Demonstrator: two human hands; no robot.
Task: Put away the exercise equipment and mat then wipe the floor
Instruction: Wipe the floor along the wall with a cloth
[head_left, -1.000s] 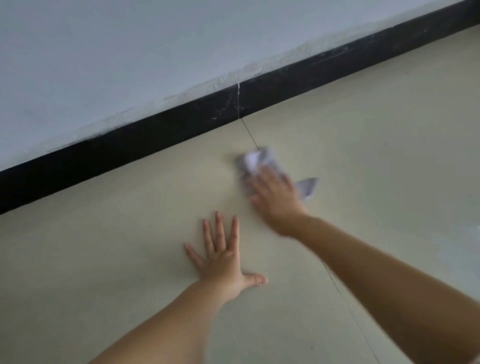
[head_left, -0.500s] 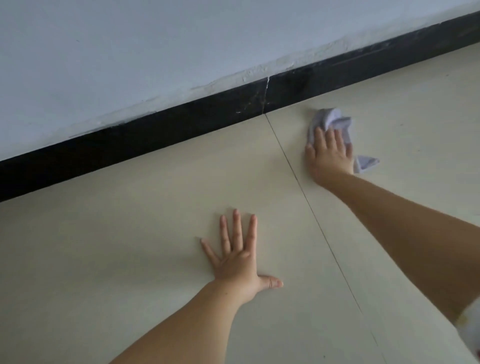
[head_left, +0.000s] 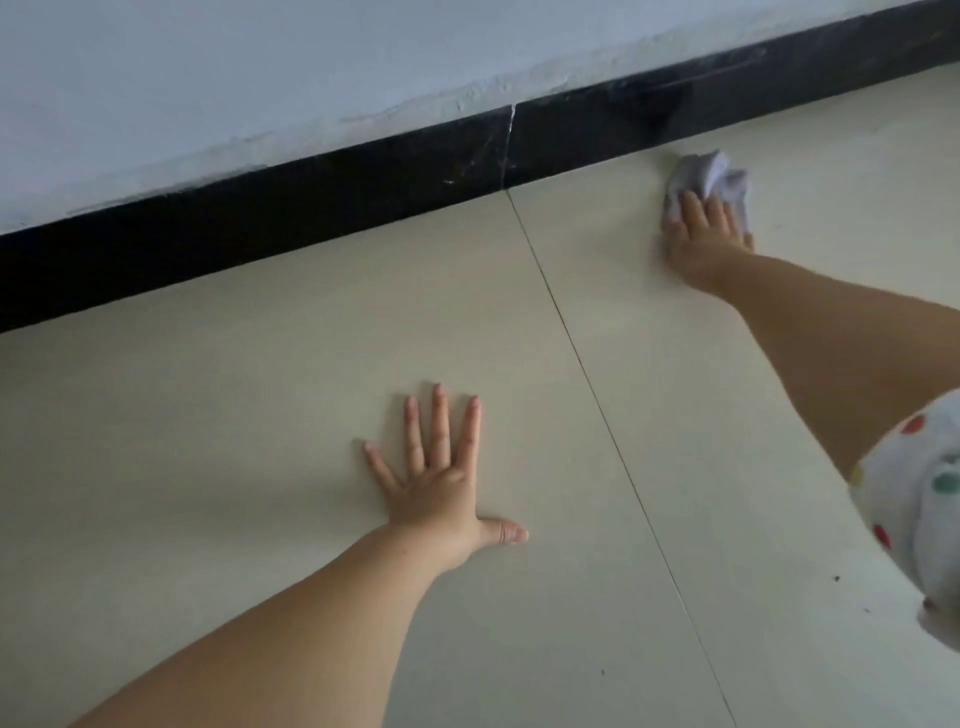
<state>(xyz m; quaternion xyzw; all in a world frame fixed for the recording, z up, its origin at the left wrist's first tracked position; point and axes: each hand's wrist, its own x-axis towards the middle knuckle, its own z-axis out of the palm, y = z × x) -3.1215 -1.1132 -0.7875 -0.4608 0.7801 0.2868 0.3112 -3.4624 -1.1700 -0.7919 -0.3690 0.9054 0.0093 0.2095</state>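
A crumpled pale lilac cloth (head_left: 712, 174) lies on the cream tiled floor (head_left: 260, 415), close to the black baseboard at the upper right. My right hand (head_left: 702, 235) presses down on the cloth with its fingers laid flat over it; part of the cloth is hidden under the palm. My left hand (head_left: 440, 486) rests flat on the floor in the middle of the view, fingers spread, thumb pointing right, holding nothing. No exercise equipment or mat is in view.
A black baseboard (head_left: 311, 208) runs diagonally under a white wall (head_left: 260, 78). A dark grout line (head_left: 597, 395) crosses the floor between my hands. A white sleeve with coloured dots (head_left: 924, 499) shows at the right edge. Small dark specks (head_left: 836, 578) lie nearby.
My right hand has slid the cloth to the right and up along the floor, away from the grout line and nearer the baseboard. My left hand has stayed planted on the tile.
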